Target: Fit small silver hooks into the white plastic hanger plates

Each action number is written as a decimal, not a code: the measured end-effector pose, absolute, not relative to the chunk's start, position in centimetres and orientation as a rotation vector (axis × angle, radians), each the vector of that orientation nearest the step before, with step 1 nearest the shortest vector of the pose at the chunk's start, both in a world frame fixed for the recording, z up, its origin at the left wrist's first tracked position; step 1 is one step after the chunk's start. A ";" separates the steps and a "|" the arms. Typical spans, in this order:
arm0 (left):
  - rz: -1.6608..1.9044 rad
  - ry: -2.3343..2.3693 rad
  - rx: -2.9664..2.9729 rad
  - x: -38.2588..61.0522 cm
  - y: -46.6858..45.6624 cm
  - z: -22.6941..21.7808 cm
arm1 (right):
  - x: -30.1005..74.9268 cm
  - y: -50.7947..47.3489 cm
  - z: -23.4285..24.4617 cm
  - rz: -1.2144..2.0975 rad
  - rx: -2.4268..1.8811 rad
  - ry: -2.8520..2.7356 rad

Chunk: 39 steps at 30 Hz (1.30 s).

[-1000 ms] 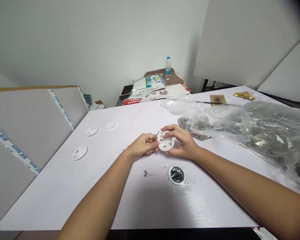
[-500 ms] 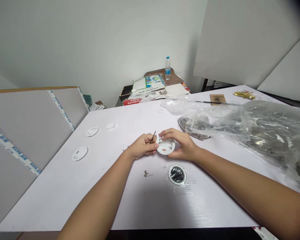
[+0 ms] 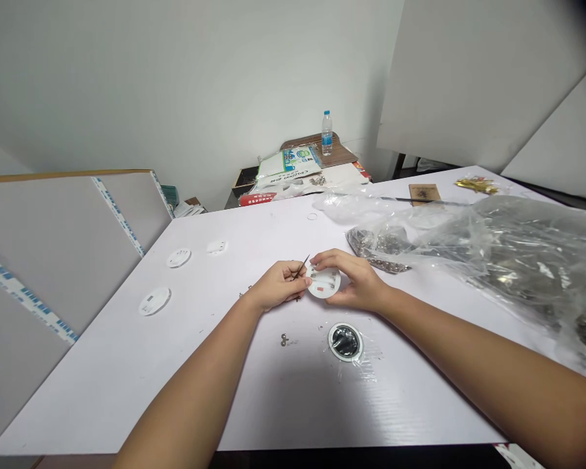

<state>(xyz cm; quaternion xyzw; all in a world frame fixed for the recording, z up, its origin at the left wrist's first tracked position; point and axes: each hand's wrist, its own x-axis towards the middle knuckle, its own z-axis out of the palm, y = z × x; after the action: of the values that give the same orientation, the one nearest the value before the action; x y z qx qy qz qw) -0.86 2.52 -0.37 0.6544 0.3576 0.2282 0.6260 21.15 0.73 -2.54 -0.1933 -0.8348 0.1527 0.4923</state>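
Observation:
My left hand pinches a thin dark tool, possibly a small screwdriver or tweezers, whose tip is at the upper edge of a round white plastic disc. My right hand holds that disc from above and the right, with fingers on its rim. The disc's face shows metal contacts and a small red mark. Part of it is hidden by my fingers. A few small metal screws lie on the white board below my hands.
A metal-filled ring sits on the white board near my hands. Several round white disc units stand to the left. A large transparent plastic bag of metal parts fills the right. A water bottle stands beyond the board.
The disc has turned slightly in my right hand and shifted a little left. The tool's tip has tilted toward the disc's upper edge.

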 end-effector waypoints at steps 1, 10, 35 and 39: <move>0.517 0.822 1.500 -0.9 2.5 -0.3 | 21.2 0.7 -2.5 0.374 -0.479 -2.017; 0.505 0.816 1.494 -1.0 2.6 -0.6 | 21.1 0.7 -2.5 0.396 -0.492 -2.027; 0.633 1.097 2.138 -0.8 2.0 0.6 | 21.4 1.4 -2.9 0.441 -0.689 -2.066; 0.518 1.106 2.482 -1.3 1.9 0.9 | 21.5 1.4 -3.0 0.457 -0.700 -2.111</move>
<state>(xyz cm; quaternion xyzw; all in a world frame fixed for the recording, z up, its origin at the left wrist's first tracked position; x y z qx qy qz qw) -1.29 1.87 0.93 0.8815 0.3927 0.1838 0.1867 21.54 1.42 -3.02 -0.2794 -0.8431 0.1825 0.4218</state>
